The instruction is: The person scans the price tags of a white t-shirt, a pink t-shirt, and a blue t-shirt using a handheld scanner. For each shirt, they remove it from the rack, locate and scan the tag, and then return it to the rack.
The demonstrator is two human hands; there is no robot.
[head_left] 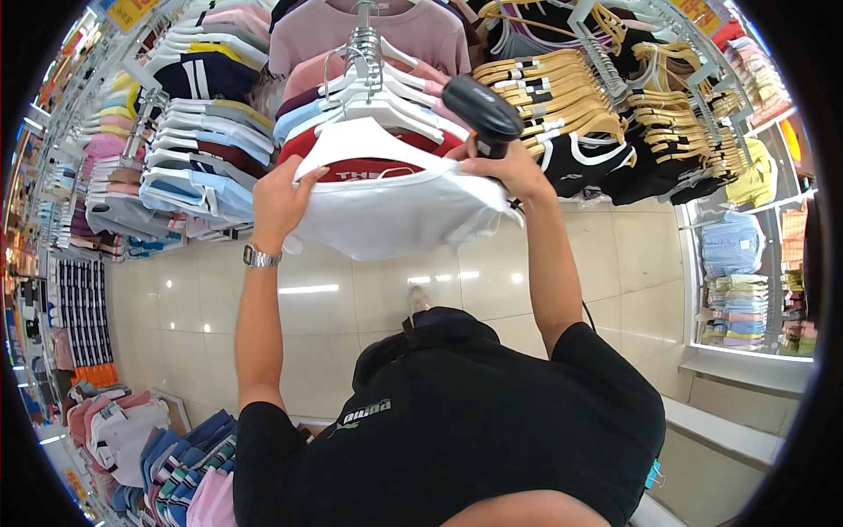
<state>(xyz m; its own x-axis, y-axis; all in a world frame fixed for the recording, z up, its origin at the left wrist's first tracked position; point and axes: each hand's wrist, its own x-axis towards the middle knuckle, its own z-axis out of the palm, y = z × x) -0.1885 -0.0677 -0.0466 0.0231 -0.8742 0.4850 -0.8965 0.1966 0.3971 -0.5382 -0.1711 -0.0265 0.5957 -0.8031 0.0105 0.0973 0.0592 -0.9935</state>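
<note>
Apparently the left hand (283, 200) is clamped on one shoulder of a white shirt (378, 220), thumb uppermost. The right hand (515, 167) is closed round the grip of a black handheld device (483, 107) and sits at the other shoulder; whether it also pinches cloth, I cannot tell. The shirt hangs between them, before a white hanger (360, 143) and a red shirt (338, 167). Since the right hand is occupied, that shoulder could sag or slip if its support is loose; a sideways swing could knock the device against nearby wooden hangers (549, 88).
</note>
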